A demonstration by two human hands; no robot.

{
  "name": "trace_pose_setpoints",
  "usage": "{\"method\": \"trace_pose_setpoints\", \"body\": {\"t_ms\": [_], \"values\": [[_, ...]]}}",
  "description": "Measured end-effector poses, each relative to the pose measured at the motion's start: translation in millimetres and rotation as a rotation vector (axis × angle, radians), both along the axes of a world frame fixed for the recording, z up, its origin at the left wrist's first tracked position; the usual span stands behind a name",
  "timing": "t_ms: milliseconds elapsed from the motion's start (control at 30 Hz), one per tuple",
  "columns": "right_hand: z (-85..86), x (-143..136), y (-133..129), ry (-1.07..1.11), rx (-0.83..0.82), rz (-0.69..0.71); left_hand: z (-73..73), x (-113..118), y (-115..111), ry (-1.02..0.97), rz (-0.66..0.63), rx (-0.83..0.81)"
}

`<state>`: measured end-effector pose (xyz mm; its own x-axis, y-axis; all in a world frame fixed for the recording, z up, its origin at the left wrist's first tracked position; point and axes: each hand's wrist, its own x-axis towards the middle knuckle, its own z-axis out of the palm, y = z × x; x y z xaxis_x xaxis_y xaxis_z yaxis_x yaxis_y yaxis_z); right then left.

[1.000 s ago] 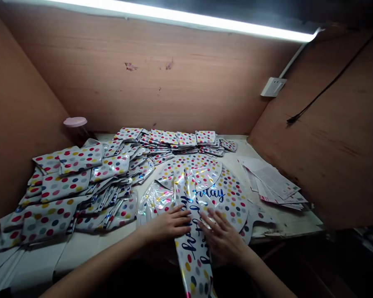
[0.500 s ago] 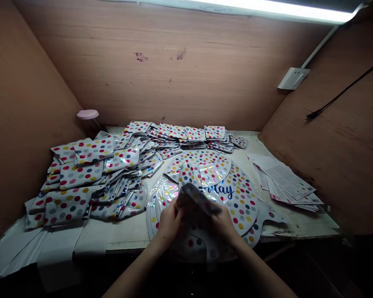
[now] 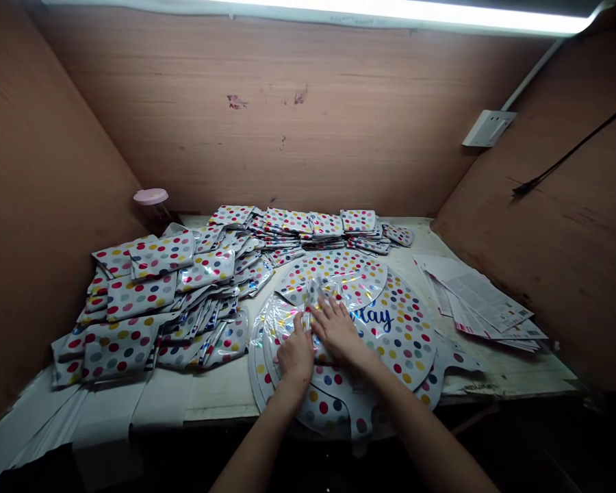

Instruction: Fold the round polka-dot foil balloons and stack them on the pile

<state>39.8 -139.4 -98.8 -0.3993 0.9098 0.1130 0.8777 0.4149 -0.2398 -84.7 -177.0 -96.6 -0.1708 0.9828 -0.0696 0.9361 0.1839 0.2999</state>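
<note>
Flat, round foil balloons (image 3: 405,301) with coloured dots and blue lettering lie stacked at the table's front. On top of them is a folded dotted foil balloon (image 3: 321,352), partly hidden beneath my hands. My right hand (image 3: 337,332) presses flat on it, fingers stretched out and slightly spread. Close beside, my left hand (image 3: 295,356) is closed at the folded balloon's left edge, its index finger pointing away from me. The two hands nearly touch. A balloon's tail (image 3: 360,418) hangs over the front edge of the table.
Folded dotted foil balloons (image 3: 141,294) are heaped at the left, with more piles (image 3: 326,226) along the back. Printed cards (image 3: 485,301) lie at the right. A pink-lidded cup (image 3: 151,198) stands in the back left corner. Wooden walls (image 3: 267,137) enclose three sides.
The balloon piece that was lifted and blurred between both hands is now down on the stack. My right hand has gone from gripping it to lying flat over it.
</note>
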Motion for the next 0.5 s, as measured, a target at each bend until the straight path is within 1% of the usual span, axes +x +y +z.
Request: {"method": "trace_pose_setpoints", "body": {"t_ms": [33,67,100,133,200,267,300,333,400,467,500], "values": [[4.3,4,6,-0.026,-0.06,0.009,-1.8,0,-1,0.007,-0.02,0.022],[8.6,11,8,-0.032,-0.084,0.007,-3.5,0,-2,0.008,-0.042,0.047],[12.5,19,5,-0.017,-0.065,0.005,-5.0,0,-3,0.007,-0.067,0.069],[15.4,27,-2,0.017,-0.012,0.006,-6.0,1,-4,0.006,-0.092,0.08],[15.6,43,-27,0.102,0.101,0.05,-6.4,3,-7,0.011,-0.117,0.078],[7.0,54,-53,0.136,0.154,0.151,-5.1,6,-10,0.028,-0.124,0.109],[0.0,56,-63,0.128,0.168,0.192,-4.4,6,-12,0.037,-0.149,0.155],[-7.8,56,-70,0.111,0.188,0.215,-3.9,6,-14,0.042,-0.204,0.208],[-21.9,55,-76,0.085,0.261,0.217,-4.4,0,-16,0.033,-0.413,0.284],[-28.5,53,-79,0.088,0.339,0.219,-6.6,-13,-19,0.002,-0.645,0.277],[-27.8,53,-81,0.105,0.373,0.231,-7.8,-21,-21,-0.014,-0.737,0.26]]}}
